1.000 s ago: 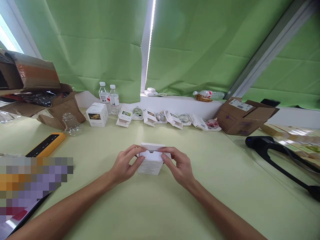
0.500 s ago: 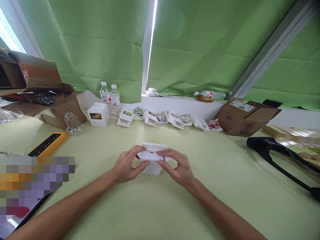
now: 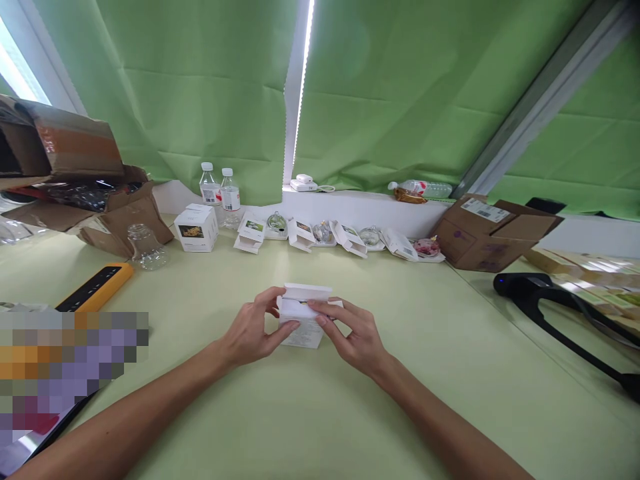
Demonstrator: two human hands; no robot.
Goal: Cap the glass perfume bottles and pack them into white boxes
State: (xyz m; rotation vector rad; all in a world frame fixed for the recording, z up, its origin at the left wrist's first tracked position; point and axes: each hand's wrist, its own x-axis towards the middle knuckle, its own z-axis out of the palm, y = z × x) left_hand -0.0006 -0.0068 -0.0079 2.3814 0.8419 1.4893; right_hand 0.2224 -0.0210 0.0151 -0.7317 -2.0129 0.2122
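Note:
In front of me on the table stands a small white cardboard box (image 3: 303, 335), its lid flap raised at the back. My left hand (image 3: 255, 327) grips the box's left side, with the thumb on the front edge and the fingers behind. My right hand (image 3: 355, 330) is at the right top corner. Its index finger lies over the top opening and its thumb touches the front edge. A white inner piece shows in the opening, mostly covered by the fingers; what lies inside is hidden.
Along the back lie several opened small white boxes (image 3: 300, 235) beside clear glass-like ornaments (image 3: 371, 236). A closed white box (image 3: 197, 230) and two water bottles (image 3: 230, 198) stand left of them. Cardboard cartons (image 3: 483, 237), an orange-black case (image 3: 100, 287) and a black curved device (image 3: 550, 327) flank the table.
The right index finger has moved left over the box's opening, and the inner piece sits lower in the box. My left hand keeps its place on the left side.

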